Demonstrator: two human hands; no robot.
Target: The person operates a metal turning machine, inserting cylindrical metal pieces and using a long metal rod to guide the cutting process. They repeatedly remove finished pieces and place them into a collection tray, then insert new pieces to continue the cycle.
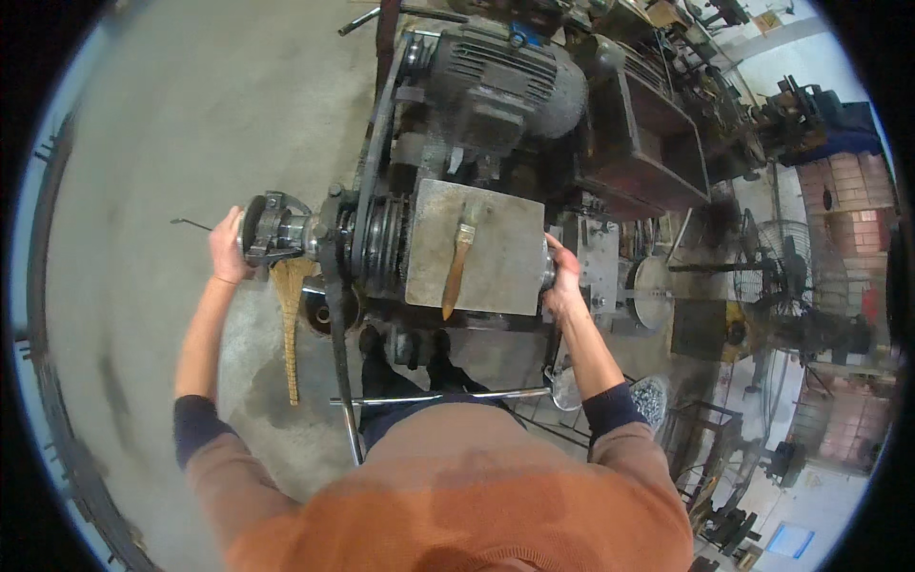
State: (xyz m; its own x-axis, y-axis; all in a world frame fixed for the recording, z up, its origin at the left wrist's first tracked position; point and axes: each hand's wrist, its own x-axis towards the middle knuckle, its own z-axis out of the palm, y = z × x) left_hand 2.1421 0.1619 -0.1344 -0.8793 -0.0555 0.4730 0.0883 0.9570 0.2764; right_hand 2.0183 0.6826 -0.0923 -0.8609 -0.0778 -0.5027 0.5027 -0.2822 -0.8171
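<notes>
My left hand point(227, 248) is closed round the rim of a dark round chuck-like flange point(255, 229) at the left end of the machine's spindle. At the other end, my right hand point(565, 275) grips a round metal collar point(549, 269) that sticks out beside a flat cover plate; part of its fingers is hidden. On that square grey plate point(515, 229) lies a paintbrush point(458, 272) with a wooden handle. Between the left flange and the plate sit stepped belt pulleys point(384, 248), with a belt running up to the motor.
A large finned electric motor point(510, 86) stands behind the plate, with an open dark metal box point(643, 143) to its right. A straw broom point(289, 324) lies below the left flange. One metal bar point(448, 395) crosses in front of my waist. A fan point(782, 253) stands farther right.
</notes>
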